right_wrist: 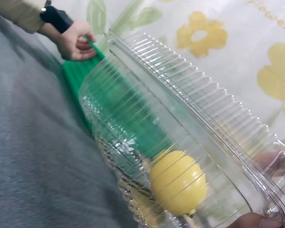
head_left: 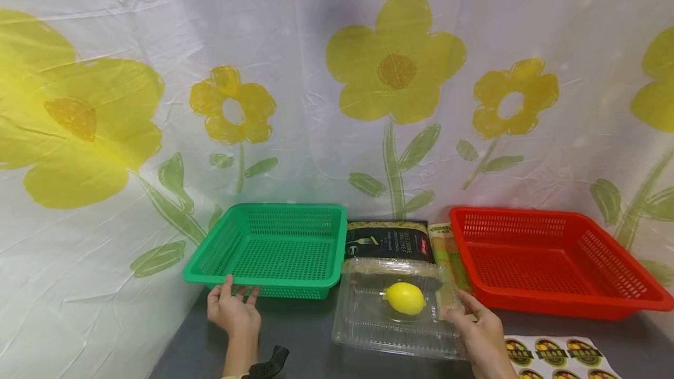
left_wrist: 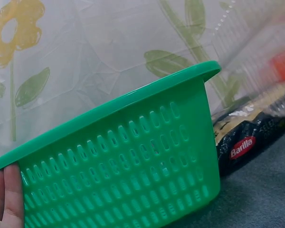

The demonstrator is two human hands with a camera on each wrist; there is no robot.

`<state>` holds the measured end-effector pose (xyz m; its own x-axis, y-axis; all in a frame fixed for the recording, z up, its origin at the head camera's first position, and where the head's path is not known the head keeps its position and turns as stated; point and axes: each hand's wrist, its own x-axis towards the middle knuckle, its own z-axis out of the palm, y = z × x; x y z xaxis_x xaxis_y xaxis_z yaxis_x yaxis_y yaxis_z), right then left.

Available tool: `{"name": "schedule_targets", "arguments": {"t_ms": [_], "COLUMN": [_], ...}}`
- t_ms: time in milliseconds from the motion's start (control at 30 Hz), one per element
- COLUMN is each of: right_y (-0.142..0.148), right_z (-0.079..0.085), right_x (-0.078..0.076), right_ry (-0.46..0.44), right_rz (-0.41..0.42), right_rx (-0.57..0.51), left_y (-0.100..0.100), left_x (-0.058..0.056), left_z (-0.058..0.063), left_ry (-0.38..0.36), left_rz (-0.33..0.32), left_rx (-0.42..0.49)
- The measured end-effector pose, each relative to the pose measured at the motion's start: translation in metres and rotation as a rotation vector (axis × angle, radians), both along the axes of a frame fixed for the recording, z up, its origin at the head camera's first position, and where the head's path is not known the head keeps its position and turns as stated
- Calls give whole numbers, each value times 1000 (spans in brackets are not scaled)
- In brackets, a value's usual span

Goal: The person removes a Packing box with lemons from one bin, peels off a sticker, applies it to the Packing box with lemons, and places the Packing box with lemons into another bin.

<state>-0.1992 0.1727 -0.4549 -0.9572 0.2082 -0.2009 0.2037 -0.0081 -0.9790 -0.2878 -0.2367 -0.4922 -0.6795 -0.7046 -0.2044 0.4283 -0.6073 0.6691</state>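
My left hand (head_left: 235,312) grips the near rim of a green plastic basket (head_left: 263,279), fingers beneath the lip. In the left wrist view, fingers (left_wrist: 13,192) show under the rim of the slotted basket (left_wrist: 118,142). A clear plastic clamshell box (head_left: 363,320) is in my right hand (head_left: 479,332), pinched by its right side. One yellow lemon (head_left: 405,298) lies inside the box. Through the ribbed clear wall (right_wrist: 171,85) in the right wrist view, the lemon (right_wrist: 178,183) shows plainly.
Right of the box stands a red plastic basket (head_left: 526,262). Behind the box are a black Barilla pasta bag (head_left: 387,241) and a yellow-green packet (head_left: 442,238). A sheet of round stickers (head_left: 558,355) lies at the front right. A flowered curtain (head_left: 300,104) hangs behind the grey table (head_left: 300,338).
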Motion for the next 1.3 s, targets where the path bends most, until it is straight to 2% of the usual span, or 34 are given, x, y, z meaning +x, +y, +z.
{"name": "schedule_targets", "arguments": {"t_ms": [333, 667, 933, 1100, 1300], "right_y": [-5, -8, -3, 0, 6], "right_z": [-22, -32, -34, -31, -28], "right_x": [5, 5, 3, 3, 7], "right_ry": [-46, -36, -22, -32, -3], "right_rz": [-6, -40, -16, -7, 21], "right_rx": [96, 71, 60, 201, 488], "left_y": [0, 2, 3, 5, 9], "left_x": [3, 6, 6, 9, 13], "left_z": [0, -1, -1, 0, 3], "left_ry": [37, 69, 66, 44, -5], "left_rz": [-4, -16, -66, -113, -186], "left_rx": [-6, -32, 31, 25, -12]}}
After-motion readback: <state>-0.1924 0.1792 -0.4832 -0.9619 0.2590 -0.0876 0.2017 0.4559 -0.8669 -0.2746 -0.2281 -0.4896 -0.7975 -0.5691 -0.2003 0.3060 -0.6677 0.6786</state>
